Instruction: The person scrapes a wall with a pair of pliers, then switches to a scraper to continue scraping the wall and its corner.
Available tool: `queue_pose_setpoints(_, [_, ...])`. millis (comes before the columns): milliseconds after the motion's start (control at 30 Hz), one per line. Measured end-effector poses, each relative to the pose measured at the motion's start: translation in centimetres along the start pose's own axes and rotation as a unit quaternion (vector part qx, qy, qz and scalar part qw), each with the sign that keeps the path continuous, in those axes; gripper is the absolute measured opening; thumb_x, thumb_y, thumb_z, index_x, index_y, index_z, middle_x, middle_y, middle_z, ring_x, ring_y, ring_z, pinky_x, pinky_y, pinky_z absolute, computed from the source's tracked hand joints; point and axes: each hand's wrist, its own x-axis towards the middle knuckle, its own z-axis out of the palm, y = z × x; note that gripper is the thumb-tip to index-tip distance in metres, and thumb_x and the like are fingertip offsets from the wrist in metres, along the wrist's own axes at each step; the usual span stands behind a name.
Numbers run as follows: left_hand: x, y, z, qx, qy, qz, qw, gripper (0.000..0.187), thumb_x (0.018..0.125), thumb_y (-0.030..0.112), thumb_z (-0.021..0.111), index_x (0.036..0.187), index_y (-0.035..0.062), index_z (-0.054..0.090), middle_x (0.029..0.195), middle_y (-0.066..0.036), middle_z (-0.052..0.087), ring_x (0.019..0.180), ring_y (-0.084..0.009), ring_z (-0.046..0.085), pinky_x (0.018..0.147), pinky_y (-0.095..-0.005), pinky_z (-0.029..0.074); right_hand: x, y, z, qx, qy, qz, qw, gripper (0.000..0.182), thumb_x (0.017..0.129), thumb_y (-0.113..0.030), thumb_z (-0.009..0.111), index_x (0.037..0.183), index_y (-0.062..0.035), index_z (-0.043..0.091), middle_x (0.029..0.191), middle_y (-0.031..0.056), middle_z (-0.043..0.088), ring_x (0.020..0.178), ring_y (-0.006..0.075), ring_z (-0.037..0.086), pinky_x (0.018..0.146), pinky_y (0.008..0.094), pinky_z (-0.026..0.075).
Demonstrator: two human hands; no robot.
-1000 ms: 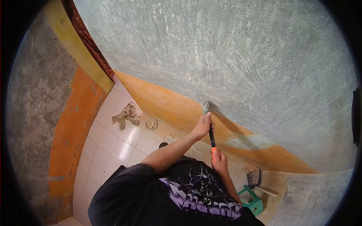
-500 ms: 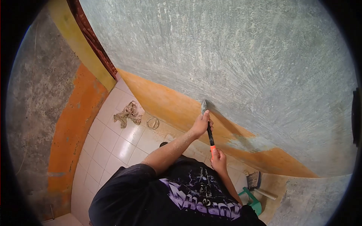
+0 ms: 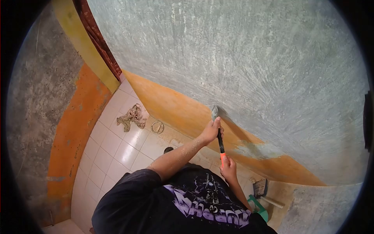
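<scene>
A scraper (image 3: 221, 145) with a black handle and an orange end rests its metal blade against the wall, where bare grey (image 3: 241, 50) meets orange paint (image 3: 167, 95). My left hand (image 3: 210, 131) is wrapped round the handle just below the blade, its thumb along the top. Lower down, my right hand (image 3: 228, 169) grips the orange end. Pale dust specks cover my left forearm. Fine scratch marks fan across the grey surface around the blade.
On the tiled floor (image 3: 126, 154) lie a crumpled cloth (image 3: 133, 117) and a ring-shaped object (image 3: 157, 127). A green plastic item (image 3: 260, 208) and a dark tray-like object (image 3: 260, 188) are at lower right. An orange-edged wall (image 3: 74, 128) stands to the left.
The scraper blade has shifted slightly right and down along the wall, and both hands have moved with it. Their grip looks the same.
</scene>
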Motion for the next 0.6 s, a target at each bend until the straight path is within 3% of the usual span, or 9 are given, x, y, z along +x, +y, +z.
queue_pose_setpoints(100, [0.1, 1.0, -1.8, -0.032, -0.002, -0.008, 0.999, 0.042, 0.103, 0.049, 0.034, 0.087, 0.0102, 0.038, 0.066, -0.007, 0.051, 0.058, -0.0201, 0.057, 0.059, -0.0347, 0.050, 0.7, -0.2, 1.8, -0.048, -0.004, -0.018, 0.999, 0.035, 0.101, -0.035, 0.052, 0.092, -0.0014, 0.057, 0.062, -0.0014, 0.047, 0.045, 0.0069, 0.043, 0.040, 0.0244, 0.033])
queue_pose_setpoints(333, [-0.3, 1.1, 0.1, 0.007, 0.005, -0.013, 1.000, 0.043, 0.103, 0.049, 0.035, 0.085, 0.0105, 0.040, 0.065, -0.006, 0.049, 0.057, -0.0201, 0.056, 0.058, -0.0352, 0.050, 0.3, -0.4, -0.4, -0.012, -0.014, 0.009, 1.000, 0.035, 0.101, -0.035, 0.052, 0.088, -0.0028, 0.058, 0.063, -0.0017, 0.048, 0.045, 0.0066, 0.043, 0.041, 0.0242, 0.033])
queue_pose_setpoints(433, [1.9, 0.6, -4.6, -0.035, 0.076, 0.044, 0.996, 0.043, 0.103, 0.050, 0.036, 0.088, 0.0100, 0.042, 0.067, -0.007, 0.051, 0.059, -0.0205, 0.057, 0.059, -0.0362, 0.050, 3.1, -1.9, 2.8, -0.116, -0.020, -0.115, 0.986, 0.036, 0.099, -0.035, 0.056, 0.091, -0.0008, 0.062, 0.063, -0.0033, 0.046, 0.051, 0.0044, 0.041, 0.046, 0.0232, 0.032])
queue_pose_setpoints(533, [1.6, 2.7, -6.7, -0.051, 0.096, 0.013, 0.994, 0.044, 0.102, 0.052, 0.036, 0.092, 0.0095, 0.043, 0.069, -0.007, 0.053, 0.063, -0.0210, 0.060, 0.061, -0.0370, 0.052, 4.6, -1.5, 4.9, -0.076, -0.042, -0.114, 0.990, 0.033, 0.100, -0.035, 0.054, 0.088, -0.0044, 0.058, 0.060, -0.0024, 0.047, 0.045, 0.0053, 0.041, 0.040, 0.0233, 0.030])
queue_pose_setpoints(600, [0.8, 2.8, -5.8, -0.045, 0.061, -0.009, 0.997, 0.043, 0.103, 0.051, 0.035, 0.094, 0.0096, 0.043, 0.071, -0.007, 0.054, 0.064, -0.0214, 0.061, 0.063, -0.0371, 0.053, 4.3, -0.4, 3.8, -0.051, -0.047, -0.075, 0.995, 0.032, 0.100, -0.034, 0.054, 0.090, -0.0044, 0.057, 0.058, -0.0024, 0.045, 0.043, 0.0060, 0.040, 0.039, 0.0237, 0.030])
